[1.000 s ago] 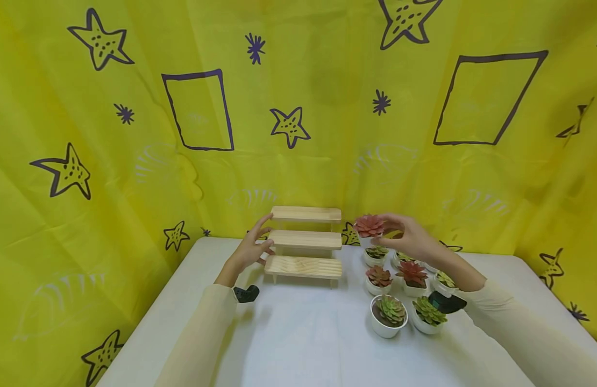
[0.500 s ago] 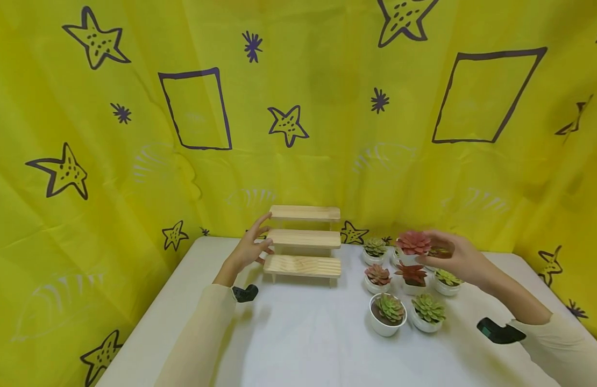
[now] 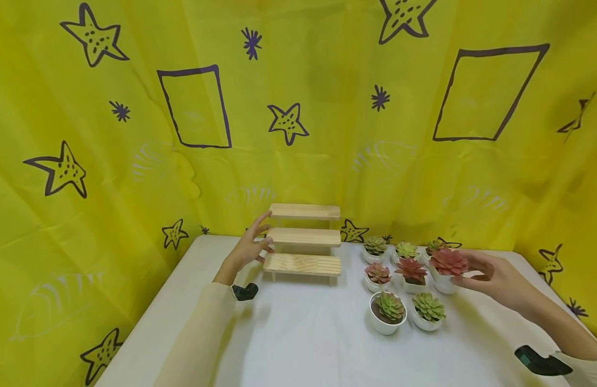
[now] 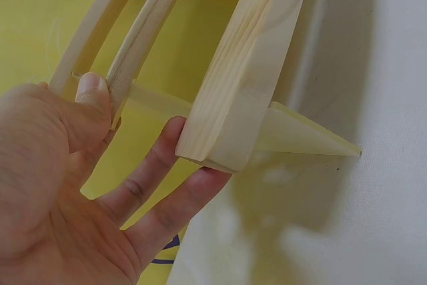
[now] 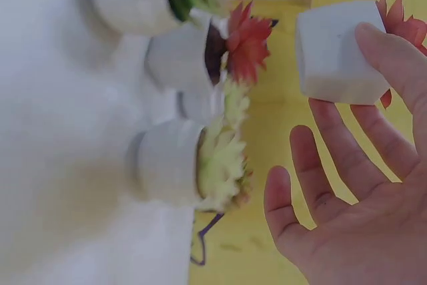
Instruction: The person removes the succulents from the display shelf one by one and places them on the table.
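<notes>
A three-tier wooden display stand (image 3: pixel 303 236) sits at the back of the table. My left hand (image 3: pixel 247 248) holds its left side; the left wrist view shows the thumb on the middle board's end and two fingers touching the lowest board (image 4: pixel 233 78). My right hand (image 3: pixel 497 279) pinches an artificial red succulent (image 3: pixel 448 262) in a white pot (image 5: pixel 340 51), thumb on one side and fingertips on the other. That pot is off the table, at the right of the plant group, and covers most of a light green succulent (image 5: pixel 220 161) in the head view.
Left of the held plant stand several potted succulents, among them a red one (image 3: pixel 411 270), a pinkish one (image 3: pixel 378 274) and green ones (image 3: pixel 429 308) (image 3: pixel 390 307). The white table (image 3: pixel 298 333) meets a yellow curtain (image 3: pixel 298 172) close behind the stand.
My right hand has carried the red succulent rightward and lower, from near the stand, over the back pots, to the group's right side. The left hand keeps its place on the stand.
</notes>
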Tool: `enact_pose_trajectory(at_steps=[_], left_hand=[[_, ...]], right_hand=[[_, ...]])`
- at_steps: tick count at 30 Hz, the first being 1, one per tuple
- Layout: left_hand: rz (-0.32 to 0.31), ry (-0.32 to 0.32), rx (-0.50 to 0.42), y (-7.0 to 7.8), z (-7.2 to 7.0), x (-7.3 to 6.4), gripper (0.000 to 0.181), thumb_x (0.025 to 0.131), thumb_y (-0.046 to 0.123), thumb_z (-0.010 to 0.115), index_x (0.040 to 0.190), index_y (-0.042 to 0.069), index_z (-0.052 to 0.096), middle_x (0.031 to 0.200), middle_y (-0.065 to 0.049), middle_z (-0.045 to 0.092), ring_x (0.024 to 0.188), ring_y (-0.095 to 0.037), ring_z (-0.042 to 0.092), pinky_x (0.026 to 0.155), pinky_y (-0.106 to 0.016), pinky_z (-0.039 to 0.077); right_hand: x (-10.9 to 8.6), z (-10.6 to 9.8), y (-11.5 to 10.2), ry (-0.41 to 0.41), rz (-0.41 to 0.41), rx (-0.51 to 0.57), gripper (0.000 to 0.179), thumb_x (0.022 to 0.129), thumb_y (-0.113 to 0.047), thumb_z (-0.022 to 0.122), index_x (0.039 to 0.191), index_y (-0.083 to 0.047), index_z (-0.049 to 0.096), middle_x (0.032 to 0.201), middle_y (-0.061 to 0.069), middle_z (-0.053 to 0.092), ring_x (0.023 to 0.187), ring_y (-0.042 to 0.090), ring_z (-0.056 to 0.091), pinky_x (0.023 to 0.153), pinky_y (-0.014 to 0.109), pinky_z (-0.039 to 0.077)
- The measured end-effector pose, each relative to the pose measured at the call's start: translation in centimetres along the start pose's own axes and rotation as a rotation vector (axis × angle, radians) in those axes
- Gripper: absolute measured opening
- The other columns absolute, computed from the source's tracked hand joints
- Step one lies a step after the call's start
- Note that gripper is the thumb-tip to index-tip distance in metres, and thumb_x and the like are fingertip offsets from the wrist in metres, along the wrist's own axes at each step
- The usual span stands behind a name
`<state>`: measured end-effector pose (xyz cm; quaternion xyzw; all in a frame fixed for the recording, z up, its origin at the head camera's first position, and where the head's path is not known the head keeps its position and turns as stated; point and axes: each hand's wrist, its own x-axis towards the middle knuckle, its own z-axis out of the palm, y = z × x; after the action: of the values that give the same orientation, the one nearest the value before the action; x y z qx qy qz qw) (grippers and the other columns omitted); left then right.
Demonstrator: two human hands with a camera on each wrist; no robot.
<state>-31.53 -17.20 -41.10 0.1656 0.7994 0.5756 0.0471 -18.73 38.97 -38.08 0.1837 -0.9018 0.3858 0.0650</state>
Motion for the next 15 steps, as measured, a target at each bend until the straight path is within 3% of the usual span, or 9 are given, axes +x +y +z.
enact_pose_trajectory(at_steps=[5, 10, 15], left_hand=[[-0.005, 0.001, 0.007, 0.1, 0.2, 0.0, 0.074, 0.106, 0.007, 0.055, 0.162, 0.044, 0.022, 0.164, -0.022, 0.028, 0.100, -0.042, 0.069, 0.064, -0.055, 0.059], [-0.001, -0.003, 0.008, 0.2, 0.3, 0.2, 0.074, 0.107, 0.008, 0.055, 0.162, 0.044, 0.022, 0.164, -0.022, 0.027, 0.100, -0.042, 0.070, 0.062, -0.052, 0.059], [0.007, -0.008, 0.005, 0.3, 0.4, 0.3, 0.074, 0.107, 0.007, 0.055, 0.163, 0.043, 0.021, 0.165, -0.023, 0.026, 0.098, -0.040, 0.071, 0.062, -0.053, 0.059]], right_hand=[[-1.7, -0.3, 1.5, -0.007, 0.048, 0.004, 0.056, 0.094, -0.014, 0.077, 0.142, 0.004, 0.053, 0.121, -0.037, 0.054, 0.106, -0.019, 0.051, 0.074, 0.020, 0.053], [-3.3, -0.4, 2.9, -0.034, 0.143, -0.018, 0.063, 0.096, -0.021, 0.075, 0.146, 0.007, 0.048, 0.120, -0.044, 0.041, 0.105, -0.025, 0.043, 0.074, 0.019, 0.052], [-4.8, 0.3, 4.7, -0.017, 0.125, 0.033, 0.055, 0.094, -0.008, 0.075, 0.141, 0.008, 0.052, 0.121, -0.045, 0.044, 0.104, -0.023, 0.047, 0.072, 0.017, 0.052]])
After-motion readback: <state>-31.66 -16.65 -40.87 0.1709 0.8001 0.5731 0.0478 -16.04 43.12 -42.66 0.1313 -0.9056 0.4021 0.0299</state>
